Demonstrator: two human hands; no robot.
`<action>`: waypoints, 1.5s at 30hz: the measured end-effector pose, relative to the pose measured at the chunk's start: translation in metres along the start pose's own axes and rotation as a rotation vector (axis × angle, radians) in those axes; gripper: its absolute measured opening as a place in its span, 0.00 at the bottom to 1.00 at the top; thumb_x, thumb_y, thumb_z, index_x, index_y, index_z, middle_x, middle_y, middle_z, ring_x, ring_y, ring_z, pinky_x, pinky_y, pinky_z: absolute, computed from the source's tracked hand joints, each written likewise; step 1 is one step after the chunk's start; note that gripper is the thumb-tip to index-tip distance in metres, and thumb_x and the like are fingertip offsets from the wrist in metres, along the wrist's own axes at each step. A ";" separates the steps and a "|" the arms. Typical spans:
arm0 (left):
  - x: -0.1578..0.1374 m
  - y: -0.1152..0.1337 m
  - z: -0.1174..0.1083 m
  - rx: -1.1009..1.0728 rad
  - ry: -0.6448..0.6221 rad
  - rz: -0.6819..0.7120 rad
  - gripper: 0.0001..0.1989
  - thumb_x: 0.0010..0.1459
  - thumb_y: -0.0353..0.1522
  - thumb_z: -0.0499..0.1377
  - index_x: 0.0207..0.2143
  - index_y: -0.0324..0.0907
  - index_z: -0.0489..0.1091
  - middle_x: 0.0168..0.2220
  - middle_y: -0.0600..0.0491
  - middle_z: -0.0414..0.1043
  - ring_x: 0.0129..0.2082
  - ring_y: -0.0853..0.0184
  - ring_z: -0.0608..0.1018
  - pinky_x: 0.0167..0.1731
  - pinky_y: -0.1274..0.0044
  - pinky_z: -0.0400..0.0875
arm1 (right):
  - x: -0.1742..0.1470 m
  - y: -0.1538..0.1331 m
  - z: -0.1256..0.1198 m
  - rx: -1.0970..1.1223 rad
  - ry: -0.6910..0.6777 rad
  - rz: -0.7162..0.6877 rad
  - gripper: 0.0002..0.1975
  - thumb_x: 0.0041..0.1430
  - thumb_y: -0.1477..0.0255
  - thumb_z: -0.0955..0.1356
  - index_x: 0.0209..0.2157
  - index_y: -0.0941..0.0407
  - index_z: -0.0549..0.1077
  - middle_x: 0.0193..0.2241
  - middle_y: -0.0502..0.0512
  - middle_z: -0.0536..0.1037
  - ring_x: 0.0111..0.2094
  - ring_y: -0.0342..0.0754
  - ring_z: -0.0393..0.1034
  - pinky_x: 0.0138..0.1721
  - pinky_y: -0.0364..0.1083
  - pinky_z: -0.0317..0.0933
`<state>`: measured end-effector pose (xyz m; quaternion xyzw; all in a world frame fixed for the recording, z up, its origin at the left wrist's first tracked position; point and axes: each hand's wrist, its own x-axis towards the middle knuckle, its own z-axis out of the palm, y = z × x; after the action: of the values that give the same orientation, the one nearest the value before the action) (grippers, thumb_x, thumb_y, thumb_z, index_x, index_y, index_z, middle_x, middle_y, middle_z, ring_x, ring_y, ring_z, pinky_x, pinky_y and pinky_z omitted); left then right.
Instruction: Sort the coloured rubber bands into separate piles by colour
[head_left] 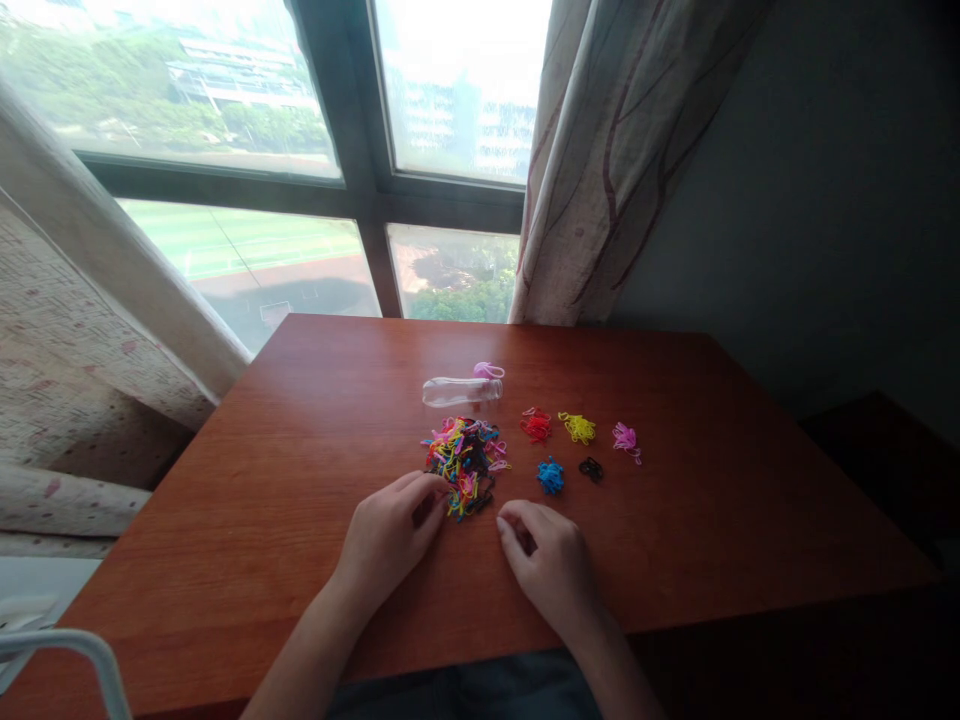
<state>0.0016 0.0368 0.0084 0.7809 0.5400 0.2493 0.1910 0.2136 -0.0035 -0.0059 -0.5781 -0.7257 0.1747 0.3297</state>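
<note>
A mixed heap of small coloured looped pieces [463,455], thin and pin-like, lies on the brown wooden table [337,390]. My left hand [394,530] reaches the heap's lower left edge, its thumb and fingers pinched together; whatever is between them is too small to make out. To the right of the heap my right hand [546,560] rests low over the table with curled fingers, thumb meeting forefinger. Any piece inside that grip is hidden. Beyond my right hand are sorted clusters: red [537,426], yellow [577,428], blue [550,476], black [591,468] and pink [625,440].
Behind the heap a clear plastic bottle [461,391] lies on its side, with a pink looped piece [489,370], possibly its cap, beside it. A window [360,190] and curtains [592,160] border the table's far side. A white curved rail [90,645] stands at lower left.
</note>
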 end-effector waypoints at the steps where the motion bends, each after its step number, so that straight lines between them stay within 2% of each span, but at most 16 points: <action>1: 0.000 0.000 -0.001 -0.018 0.004 0.002 0.06 0.60 0.32 0.56 0.36 0.45 0.73 0.31 0.55 0.76 0.28 0.68 0.76 0.29 0.79 0.67 | 0.000 0.000 0.000 -0.003 0.002 -0.004 0.07 0.62 0.75 0.64 0.31 0.54 0.72 0.23 0.48 0.74 0.26 0.44 0.68 0.29 0.41 0.55; 12: -0.011 -0.002 -0.001 -0.216 0.090 -0.031 0.04 0.59 0.31 0.57 0.33 0.43 0.73 0.29 0.56 0.76 0.26 0.71 0.75 0.29 0.80 0.69 | -0.001 -0.002 0.000 -0.014 -0.002 -0.003 0.07 0.62 0.75 0.64 0.30 0.54 0.71 0.24 0.48 0.74 0.26 0.44 0.68 0.30 0.42 0.53; 16: -0.004 0.008 -0.002 -0.221 0.092 -0.023 0.05 0.59 0.32 0.57 0.32 0.42 0.72 0.27 0.56 0.75 0.24 0.72 0.73 0.26 0.81 0.67 | -0.001 -0.002 0.000 -0.003 -0.015 -0.001 0.07 0.63 0.75 0.63 0.31 0.54 0.71 0.25 0.49 0.75 0.28 0.45 0.69 0.31 0.42 0.54; 20: 0.017 0.030 0.003 -0.189 0.023 0.068 0.04 0.60 0.31 0.58 0.33 0.43 0.72 0.26 0.56 0.73 0.23 0.72 0.71 0.25 0.81 0.65 | -0.002 -0.002 0.000 -0.023 -0.044 -0.005 0.07 0.62 0.76 0.63 0.32 0.54 0.71 0.27 0.49 0.75 0.29 0.45 0.69 0.33 0.42 0.54; 26: 0.064 0.064 0.020 -0.090 -0.139 0.224 0.06 0.59 0.28 0.56 0.35 0.44 0.73 0.31 0.55 0.76 0.29 0.70 0.75 0.28 0.81 0.65 | -0.002 0.000 0.002 -0.085 -0.018 -0.018 0.08 0.59 0.77 0.64 0.27 0.54 0.68 0.25 0.50 0.75 0.28 0.44 0.69 0.30 0.42 0.51; 33: 0.092 0.084 0.032 0.010 -0.273 0.290 0.05 0.52 0.27 0.59 0.30 0.45 0.74 0.30 0.55 0.77 0.29 0.67 0.77 0.28 0.79 0.66 | -0.004 0.006 0.008 -0.112 0.020 -0.026 0.07 0.59 0.77 0.65 0.27 0.55 0.70 0.25 0.51 0.75 0.28 0.46 0.70 0.30 0.42 0.51; 38: 0.090 0.078 0.029 0.041 -0.254 0.264 0.07 0.56 0.28 0.57 0.33 0.45 0.75 0.32 0.54 0.78 0.30 0.66 0.77 0.29 0.78 0.66 | -0.003 0.005 0.007 -0.042 0.010 -0.024 0.07 0.60 0.77 0.64 0.29 0.54 0.71 0.26 0.51 0.76 0.30 0.46 0.70 0.31 0.42 0.52; 45: 0.063 0.041 0.001 0.015 -0.121 0.168 0.07 0.61 0.31 0.55 0.37 0.44 0.74 0.35 0.53 0.78 0.34 0.66 0.77 0.33 0.78 0.66 | -0.001 0.001 0.003 0.030 -0.044 0.010 0.07 0.62 0.77 0.63 0.32 0.54 0.71 0.28 0.50 0.75 0.31 0.46 0.69 0.34 0.42 0.53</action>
<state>0.0515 0.0814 0.0422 0.8384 0.4621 0.2126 0.1958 0.2122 -0.0040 -0.0086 -0.5726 -0.7273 0.1999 0.3212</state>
